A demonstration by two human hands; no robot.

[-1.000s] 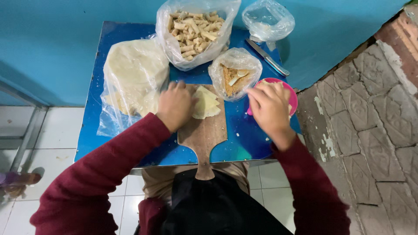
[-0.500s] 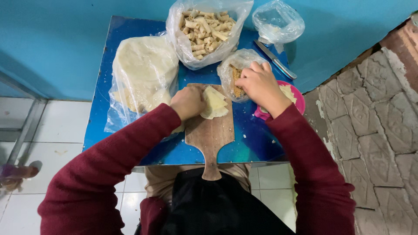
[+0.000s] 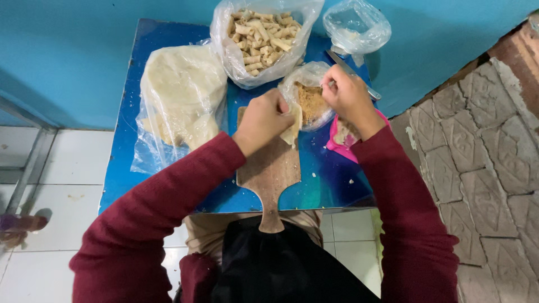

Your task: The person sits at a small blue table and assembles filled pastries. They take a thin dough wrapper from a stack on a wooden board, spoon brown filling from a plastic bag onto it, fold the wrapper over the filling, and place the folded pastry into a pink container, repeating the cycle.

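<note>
**Two hands at the wrapper and the filling bag**

On the small blue bench [image 3: 168, 185], the left hand [image 3: 263, 120] rests on the upper end of the brown wooden paddle-shaped board [image 3: 269, 174], its fingers curled down and pinching the pale thin dough wrapper [image 3: 293, 128] that sticks out just to its right. The wrapper touches the board's top right corner and leans toward the small clear plastic bag of brown crumbly filling [image 3: 309, 101].

Just right of that bag, the right hand [image 3: 347, 96] is bent at the wrist with its fingertips closed together at the bag's open mouth; whether they pinch any filling cannot be told, since the fingers hide it. Beneath the right wrist lies a pink plastic dish [image 3: 342, 147], partly covered by the dark red sleeve [image 3: 404, 191].

Beyond both hands stands a large clear bag of pale rolled sticks [image 3: 261, 33]. Left of the left hand lies a wide clear bag of flat pale dough sheets [image 3: 179, 90]. Beyond the right hand sit a knotted near-empty clear bag [image 3: 356, 25] and a metal knife [image 3: 351, 73], its blade passing behind the knuckles.
</note>
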